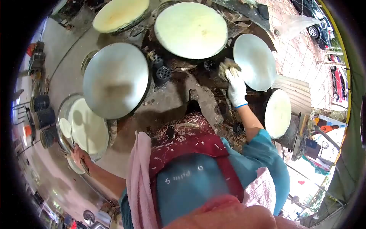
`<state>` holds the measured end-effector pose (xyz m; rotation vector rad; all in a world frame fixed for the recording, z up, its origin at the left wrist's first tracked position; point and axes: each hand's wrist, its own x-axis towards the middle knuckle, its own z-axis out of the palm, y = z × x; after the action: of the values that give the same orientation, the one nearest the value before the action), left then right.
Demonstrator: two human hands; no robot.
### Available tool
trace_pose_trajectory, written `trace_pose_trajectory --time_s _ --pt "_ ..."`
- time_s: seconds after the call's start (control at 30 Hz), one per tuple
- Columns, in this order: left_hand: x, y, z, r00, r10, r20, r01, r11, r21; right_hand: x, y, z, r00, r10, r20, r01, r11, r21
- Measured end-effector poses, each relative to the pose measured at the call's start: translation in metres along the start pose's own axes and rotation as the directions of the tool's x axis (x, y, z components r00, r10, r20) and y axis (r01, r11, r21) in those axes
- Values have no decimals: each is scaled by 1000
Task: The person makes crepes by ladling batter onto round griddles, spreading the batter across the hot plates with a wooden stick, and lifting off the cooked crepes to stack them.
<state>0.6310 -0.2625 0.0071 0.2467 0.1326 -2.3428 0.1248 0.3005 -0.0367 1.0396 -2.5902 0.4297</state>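
On the left, my left hand (79, 155) is closed around a thin handle at the rim of a wide metal basin (63, 108). The handle appears to belong to a ladle (65, 128), whose round bowl is full of cream-coloured batter. More pale batter (89, 131) fills the basin. My right hand (236, 89), in a white knitted glove, grips a stained, crumpled cloth (228, 68). That cloth is at the left edge of a round grey griddle (254, 61). A larger bare grey griddle (115, 80) sits just above the basin.
Pale batter sheets cover the griddles at the top centre (190, 30), top left (121, 14) and right (277, 113). Dark perforated cylinders (163, 73) stand between the griddles. Corrugated sheet (293, 93) and wire mesh (305, 49) lie to the right. Dark buckets (45, 117) line the far left.
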Motion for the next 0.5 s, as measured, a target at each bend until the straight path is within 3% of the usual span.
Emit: trace_pose_trajectory --time_s 0.03,0.1,0.13,0.17,0.23,0.3,0.37,0.43,0.5 --pt "1 -6 6 997 -71 4 70 984 -167 -16 32 -3 989 -45 140 69 983 -171" --pt "6 -27 19 997 -73 20 75 992 -102 -29 103 19 919 -67 388 150 971 -186" --pt "9 -23 22 998 -55 -6 54 994 -94 -31 116 31 897 -158 413 255 948 -192" --pt "12 -22 24 999 -30 -35 27 996 -89 -3 112 24 876 -134 464 201 975 -99" --pt "11 -47 40 998 -43 -35 41 997 -67 52 129 40 891 -104 443 185 972 -143" --pt "17 -81 57 991 -120 60 122 991 -46 103 172 66 935 -63 348 98 992 -84" --pt "19 -109 71 993 -100 67 102 995 -22 150 214 67 956 -10 292 8 1000 9" --pt "19 -127 78 997 -60 45 61 998 -3 185 255 50 924 245 294 -252 968 -14" --pt "24 -143 84 999 -26 28 25 1000 15 175 359 79 967 230 113 -226 973 -52"
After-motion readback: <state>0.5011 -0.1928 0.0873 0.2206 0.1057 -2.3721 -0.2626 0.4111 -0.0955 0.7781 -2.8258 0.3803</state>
